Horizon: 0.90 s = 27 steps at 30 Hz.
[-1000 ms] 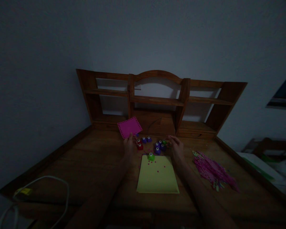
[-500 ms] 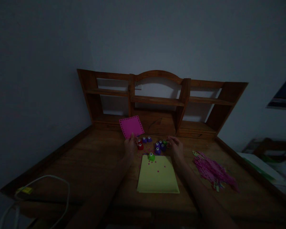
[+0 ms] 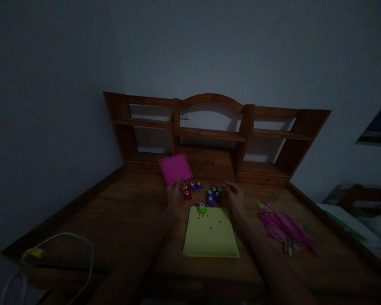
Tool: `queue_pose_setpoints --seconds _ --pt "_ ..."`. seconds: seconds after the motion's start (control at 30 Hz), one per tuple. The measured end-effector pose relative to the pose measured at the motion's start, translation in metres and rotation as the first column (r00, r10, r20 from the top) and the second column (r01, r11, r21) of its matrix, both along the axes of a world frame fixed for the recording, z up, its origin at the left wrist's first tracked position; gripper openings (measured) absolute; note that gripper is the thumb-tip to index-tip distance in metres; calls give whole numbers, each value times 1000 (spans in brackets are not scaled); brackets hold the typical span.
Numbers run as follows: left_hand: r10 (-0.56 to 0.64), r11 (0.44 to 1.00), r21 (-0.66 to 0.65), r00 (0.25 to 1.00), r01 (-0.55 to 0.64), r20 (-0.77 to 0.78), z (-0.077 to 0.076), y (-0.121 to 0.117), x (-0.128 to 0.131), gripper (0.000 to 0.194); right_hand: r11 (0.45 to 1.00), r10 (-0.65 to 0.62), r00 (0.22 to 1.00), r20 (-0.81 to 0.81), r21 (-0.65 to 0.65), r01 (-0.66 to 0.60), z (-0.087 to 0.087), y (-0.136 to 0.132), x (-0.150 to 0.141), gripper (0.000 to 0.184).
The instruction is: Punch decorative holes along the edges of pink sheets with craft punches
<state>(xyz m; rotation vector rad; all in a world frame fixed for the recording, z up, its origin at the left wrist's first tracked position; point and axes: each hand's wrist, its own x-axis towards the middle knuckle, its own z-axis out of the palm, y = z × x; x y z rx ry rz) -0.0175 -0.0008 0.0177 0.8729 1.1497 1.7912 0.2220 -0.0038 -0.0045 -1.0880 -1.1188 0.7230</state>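
Observation:
My left hand (image 3: 174,194) grips the lower edge of a pink sheet of paper (image 3: 176,167), tilted up, with small dark holes along its borders. My right hand (image 3: 235,195) is at the right of a cluster of small craft punches, its fingers drawn together near a green punch (image 3: 219,189); whether something small is between them is too dark to see. Purple punches (image 3: 210,200) stand beside it. Two red punches (image 3: 187,195) sit by my left hand. A bright green punch (image 3: 202,209) rests on the top edge of a yellow paper stack (image 3: 211,239), sprinkled with pink bits.
A heap of pink paper strips (image 3: 284,228) lies on the right of the wooden desk (image 3: 114,220). A white cable (image 3: 92,254) curls at the front left. The wooden shelf unit (image 3: 209,134) spans the back against the wall.
Almost nothing differs. The view has shifted very slightly; both hands and the pink sheet keep their places.

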Motion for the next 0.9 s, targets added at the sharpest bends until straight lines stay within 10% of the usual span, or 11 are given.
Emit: queue_pose_setpoints --seconds 0.9 --pt "-511 858 2 855 513 -91 -9 -4 15 33 989 144 972 188 3 -147 13 -14 -14 46"
